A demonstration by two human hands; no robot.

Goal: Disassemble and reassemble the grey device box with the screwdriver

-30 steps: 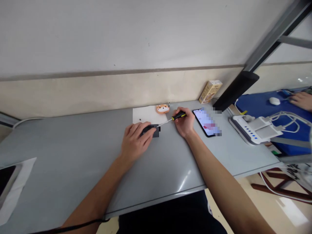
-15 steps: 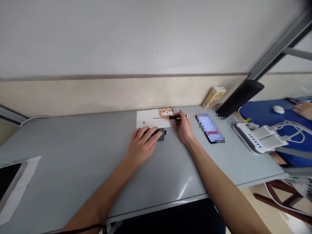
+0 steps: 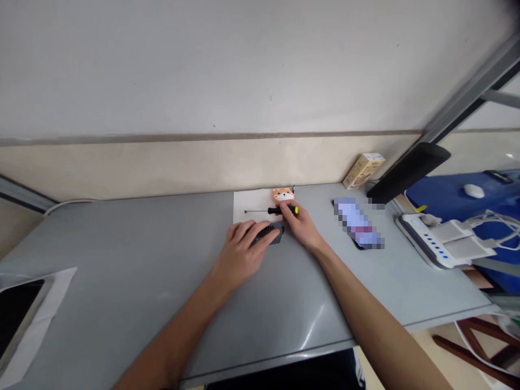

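Under the curled fingers of my left hand (image 3: 246,252) is a small dark grey slotted box (image 3: 276,234), resting on the grey desk and partly covered. My right hand (image 3: 300,225) grips the black and yellow handle of a screwdriver (image 3: 274,210). Its thin shaft points left over a sheet of white paper (image 3: 240,199), and the tip is at a tiny dark piece, perhaps a screw (image 3: 245,212). Whether the tip touches that piece I cannot tell. Just behind the screwdriver handle sits an orange and white animal-face case (image 3: 283,195).
Right of my right hand lies a phone (image 3: 357,222), its screen pixelated. Beyond it are a power strip (image 3: 436,244) with chargers, a drink carton (image 3: 363,170) and a black padded post (image 3: 408,172). A dark-screened device (image 3: 18,309) lies on paper at far left.
My right hand has brought the screwdriver from the grey box over to the paper, its tip now at the tiny dark piece. My left hand stays on the box. The view has shifted slightly.
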